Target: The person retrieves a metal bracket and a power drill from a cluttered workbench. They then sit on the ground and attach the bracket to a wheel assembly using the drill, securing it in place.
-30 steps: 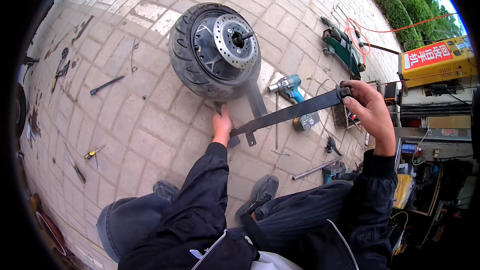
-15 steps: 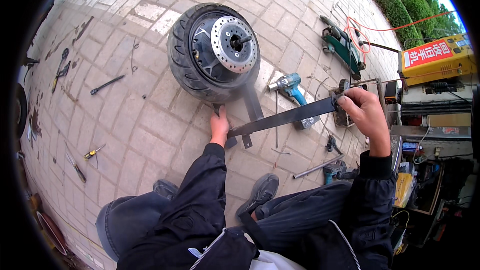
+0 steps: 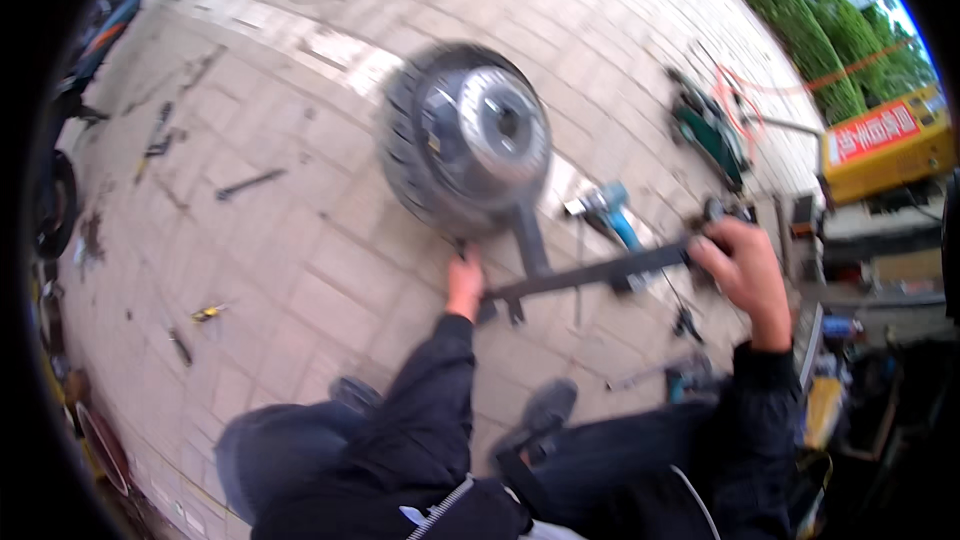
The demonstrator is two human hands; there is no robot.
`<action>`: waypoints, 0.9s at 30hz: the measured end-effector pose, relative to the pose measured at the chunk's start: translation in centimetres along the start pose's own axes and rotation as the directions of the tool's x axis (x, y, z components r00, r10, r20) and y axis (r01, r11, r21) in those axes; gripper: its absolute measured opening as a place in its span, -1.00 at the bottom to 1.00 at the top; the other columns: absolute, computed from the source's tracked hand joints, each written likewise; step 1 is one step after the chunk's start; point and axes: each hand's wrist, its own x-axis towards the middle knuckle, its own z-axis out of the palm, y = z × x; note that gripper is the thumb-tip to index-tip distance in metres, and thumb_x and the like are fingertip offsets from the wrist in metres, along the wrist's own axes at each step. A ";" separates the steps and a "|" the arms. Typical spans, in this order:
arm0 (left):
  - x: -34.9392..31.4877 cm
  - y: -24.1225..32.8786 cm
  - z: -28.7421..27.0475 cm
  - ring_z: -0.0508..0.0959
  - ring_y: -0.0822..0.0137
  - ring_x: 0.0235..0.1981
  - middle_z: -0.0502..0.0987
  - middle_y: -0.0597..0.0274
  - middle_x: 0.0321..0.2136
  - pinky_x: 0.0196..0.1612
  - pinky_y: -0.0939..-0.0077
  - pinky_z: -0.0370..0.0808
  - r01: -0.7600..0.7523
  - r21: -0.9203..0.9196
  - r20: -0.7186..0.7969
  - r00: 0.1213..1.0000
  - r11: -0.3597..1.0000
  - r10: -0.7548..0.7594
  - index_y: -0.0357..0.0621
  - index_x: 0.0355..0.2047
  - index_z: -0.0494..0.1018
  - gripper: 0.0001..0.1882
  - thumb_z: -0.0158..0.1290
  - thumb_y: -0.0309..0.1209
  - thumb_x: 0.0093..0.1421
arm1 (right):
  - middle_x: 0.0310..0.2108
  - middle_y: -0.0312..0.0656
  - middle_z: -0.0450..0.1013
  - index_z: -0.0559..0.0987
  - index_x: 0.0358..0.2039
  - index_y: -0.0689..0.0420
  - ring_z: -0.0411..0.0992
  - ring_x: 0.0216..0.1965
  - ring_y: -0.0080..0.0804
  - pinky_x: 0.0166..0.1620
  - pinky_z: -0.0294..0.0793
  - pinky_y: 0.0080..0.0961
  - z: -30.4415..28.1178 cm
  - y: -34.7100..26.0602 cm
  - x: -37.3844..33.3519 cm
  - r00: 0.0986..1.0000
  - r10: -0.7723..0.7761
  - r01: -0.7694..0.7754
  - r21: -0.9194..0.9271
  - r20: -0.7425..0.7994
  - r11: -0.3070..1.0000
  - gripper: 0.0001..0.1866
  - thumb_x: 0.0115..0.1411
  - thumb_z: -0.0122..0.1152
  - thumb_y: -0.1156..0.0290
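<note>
A right hand [image 3: 745, 270] is pinching the right end of a black frame [image 3: 595, 273]. The left hand [image 3: 465, 285] is clasping the frame just below a wheel [image 3: 465, 145], its fingers blurring. The wheel is showing ahead, against paving [image 3: 300, 270]; a blue power tool [image 3: 607, 202] is lying right of it.

The wheel [image 3: 462, 155] is blurred; the left hand's [image 3: 464, 285] grip is unclear; a far-left vehicle [image 3: 112, 28] is cut off.
</note>
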 end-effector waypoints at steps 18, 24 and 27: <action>-0.1 -1.6 0.7 0.57 -0.01 -0.57 0.49 -0.11 -0.68 -0.42 0.18 0.43 -0.245 0.246 -0.080 0.959 0.938 0.272 -0.41 -0.58 0.47 -0.22 -0.15 0.24 0.18 | -0.65 -0.02 0.39 0.56 -0.52 0.31 0.36 -0.62 -0.21 -0.52 0.29 -0.40 0.2 1.3 -2.1 0.991 -0.028 0.059 0.232 -0.132 0.971 -0.80 -0.10 0.34 0.44; 0.3 -0.9 1.2 0.56 -0.19 -0.46 0.48 -0.29 -0.65 -0.29 0.06 0.44 -0.123 0.223 -0.058 0.989 0.967 0.139 -0.49 -0.57 0.49 -0.25 -0.11 0.14 0.20 | -0.68 0.00 0.34 0.51 -0.60 0.31 0.33 -0.63 -0.18 -0.51 0.28 -0.39 0.0 1.8 -0.5 0.999 0.008 -0.009 -0.033 -0.049 0.999 -0.76 -0.05 0.34 0.39; 0.9 -0.9 0.1 0.50 0.22 -0.37 0.52 -0.18 -0.43 -0.26 0.23 0.41 -0.064 0.213 -0.037 0.997 0.975 0.074 -0.59 -0.32 0.41 -0.20 -0.04 0.19 0.17 | -0.52 -0.24 0.42 0.51 -0.19 0.29 0.30 -0.55 -0.57 -0.45 0.35 -0.54 0.2 1.3 -0.6 0.998 0.031 -0.047 0.331 0.053 0.942 -0.67 0.02 0.30 0.48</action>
